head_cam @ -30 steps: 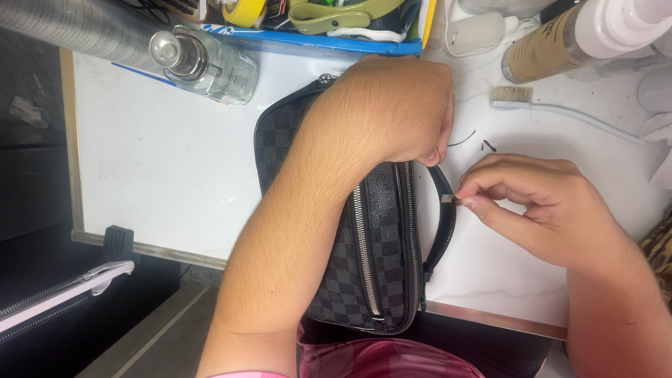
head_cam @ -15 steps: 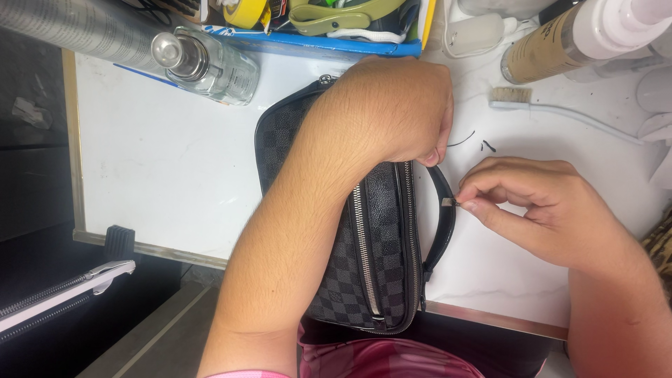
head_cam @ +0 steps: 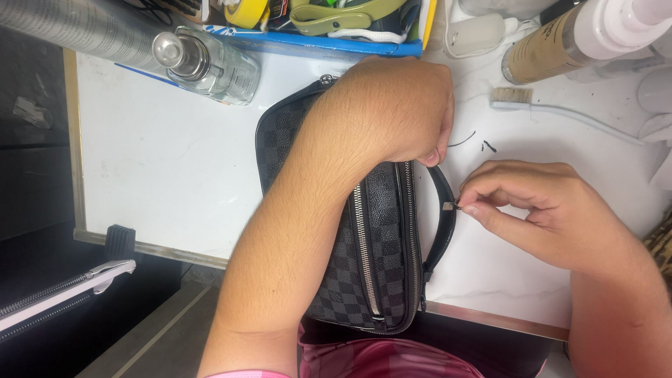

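White worktop [head_cam: 161, 168], wood-edged; dark floor [head_cam: 35, 182] beside.

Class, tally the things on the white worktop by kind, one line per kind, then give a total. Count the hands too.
Hands: 2, left hand and right hand
Checked bag: 1
Glass bottle: 1
Spray bottle: 1
Brush: 1
Total: 6

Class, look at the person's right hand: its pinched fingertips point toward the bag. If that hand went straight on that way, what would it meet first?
The right hand points left, so it would most likely meet the black strap first, then the checkered bag. The fingertips already look almost against the strap.
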